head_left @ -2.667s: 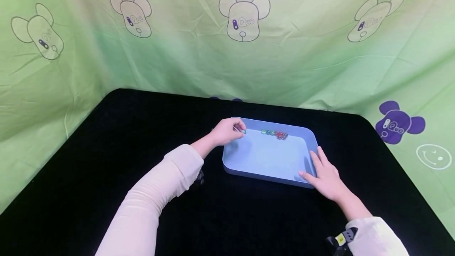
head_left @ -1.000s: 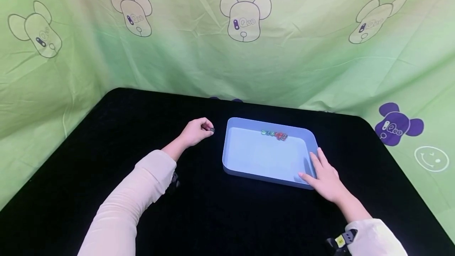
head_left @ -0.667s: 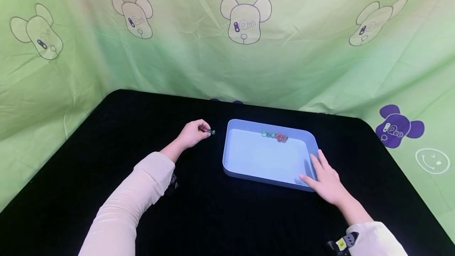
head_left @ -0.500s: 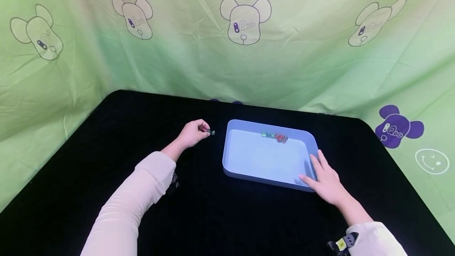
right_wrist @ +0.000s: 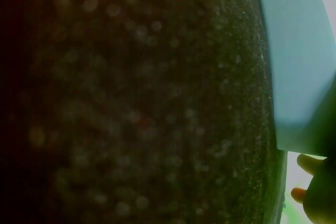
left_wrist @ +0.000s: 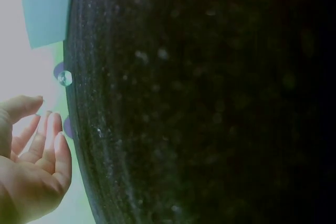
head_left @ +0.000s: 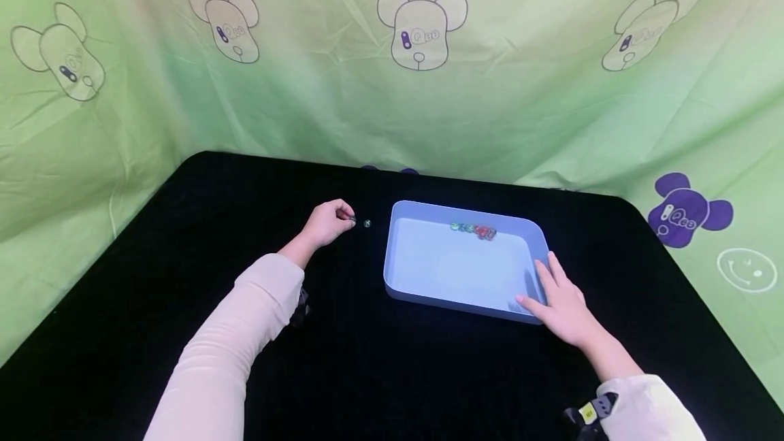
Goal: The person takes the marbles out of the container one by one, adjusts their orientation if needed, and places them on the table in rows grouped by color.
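Note:
In the head view my left hand is just over the black table, left of the tray. Thumb and fingertips pinch a small dark glass marble, mostly hidden by them. Beside it, a single glass marble lies on the cloth, apart from the fingers; the left wrist view also shows this marble. My right hand rests with spread fingers on the right front corner of the blue tray. Green marbles and red marbles sit in a cluster along the tray's back wall.
Black cloth covers the table, whose far edge runs behind the tray. A green curtain with printed bear heads hangs around the back and sides.
My left hand has left the tray's back left corner, carrying a marble out onto the cloth. Lately it drew slightly left, leaving one marble apart from its fingertips. The right hand stays put.

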`<state>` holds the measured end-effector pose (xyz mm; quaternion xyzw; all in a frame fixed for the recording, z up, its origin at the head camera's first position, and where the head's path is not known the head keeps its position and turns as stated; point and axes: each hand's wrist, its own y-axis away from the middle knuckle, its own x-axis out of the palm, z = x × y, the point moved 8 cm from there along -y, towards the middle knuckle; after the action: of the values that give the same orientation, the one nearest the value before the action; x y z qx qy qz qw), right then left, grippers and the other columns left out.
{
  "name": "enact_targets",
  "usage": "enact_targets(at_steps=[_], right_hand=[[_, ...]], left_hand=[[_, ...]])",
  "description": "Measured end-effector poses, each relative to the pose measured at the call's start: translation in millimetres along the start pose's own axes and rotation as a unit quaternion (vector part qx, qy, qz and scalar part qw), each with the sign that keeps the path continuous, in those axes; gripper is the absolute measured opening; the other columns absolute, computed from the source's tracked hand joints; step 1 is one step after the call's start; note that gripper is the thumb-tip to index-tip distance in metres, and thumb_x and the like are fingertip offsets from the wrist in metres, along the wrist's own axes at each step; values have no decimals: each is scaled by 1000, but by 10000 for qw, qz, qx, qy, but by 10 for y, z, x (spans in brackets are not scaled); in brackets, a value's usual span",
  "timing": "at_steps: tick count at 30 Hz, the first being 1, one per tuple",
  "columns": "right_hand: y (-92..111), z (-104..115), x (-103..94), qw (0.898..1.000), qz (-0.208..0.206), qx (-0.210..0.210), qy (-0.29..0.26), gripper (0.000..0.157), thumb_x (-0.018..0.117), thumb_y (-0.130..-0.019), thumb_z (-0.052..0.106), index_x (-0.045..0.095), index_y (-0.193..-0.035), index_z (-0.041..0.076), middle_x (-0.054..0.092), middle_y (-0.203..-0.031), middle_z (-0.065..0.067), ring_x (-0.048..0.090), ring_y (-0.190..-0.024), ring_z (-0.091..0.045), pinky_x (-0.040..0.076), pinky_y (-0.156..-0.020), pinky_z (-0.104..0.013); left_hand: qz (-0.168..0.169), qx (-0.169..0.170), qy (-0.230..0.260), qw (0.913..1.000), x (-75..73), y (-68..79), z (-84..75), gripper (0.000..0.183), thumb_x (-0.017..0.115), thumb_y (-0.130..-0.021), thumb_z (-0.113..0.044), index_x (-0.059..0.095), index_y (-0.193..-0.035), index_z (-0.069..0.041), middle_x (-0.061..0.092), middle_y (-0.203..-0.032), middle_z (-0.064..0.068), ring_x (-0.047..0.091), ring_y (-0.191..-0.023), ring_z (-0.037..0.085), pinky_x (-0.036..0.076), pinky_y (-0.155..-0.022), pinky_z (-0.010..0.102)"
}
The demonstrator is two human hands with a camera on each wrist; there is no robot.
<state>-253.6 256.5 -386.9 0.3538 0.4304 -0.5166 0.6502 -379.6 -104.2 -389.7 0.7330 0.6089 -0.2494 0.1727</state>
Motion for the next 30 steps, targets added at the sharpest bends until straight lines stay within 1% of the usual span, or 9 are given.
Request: enact_targets(at_steps=[4,11,19,25,30], right_hand=[[-23,10,-9,10000,-38,-31,30,75,49,-84,38,18,-130,-13,-2,-136,-30,13,-116,-52,13,-82,-65],[-25,-6,6,10000,-47,-38,61,75,48,-85,38,17,-130,-12,-2,-136,-30,11,-118,-51,14,-82,-64],[-9,-9,12,10000,-37,-45,33,74,49,-84,38,18,-130,-13,-2,-136,-30,12,-117,-52,15,-82,-64],[-15,3,11,10000,-27,-49,42,75,48,-85,38,18,-130,-13,-2,-136,-31,11,-117,-52,14,-82,-64],[-19,4,8,10000,-21,-46,66,75,48,-85,38,18,-130,-13,-3,-136,-31,10,-118,-51,14,-82,-65]], left_hand=[[-39,-113,-18,9999,-28,-11,31,12,60,-77,-6,57,-87,-1,57,-82,8,53,-80,21,41,-71,29],[-123,-487,-48,9987,-61,-15,127,12,60,-78,-6,57,-88,-2,57,-83,9,53,-80,21,42,-71,29],[-121,-522,-232,9983,-57,-1,163,12,60,-77,-7,57,-88,-1,57,-82,9,53,-79,21,42,-71,30],[-131,-561,-349,9977,-74,-6,179,12,60,-78,-7,58,-88,-1,57,-81,8,53,-77,20,41,-69,27],[-56,-824,-332,9960,-67,-30,225,13,59,-79,-8,58,-90,-1,58,-86,10,54,-82,21,42,-73,29]])
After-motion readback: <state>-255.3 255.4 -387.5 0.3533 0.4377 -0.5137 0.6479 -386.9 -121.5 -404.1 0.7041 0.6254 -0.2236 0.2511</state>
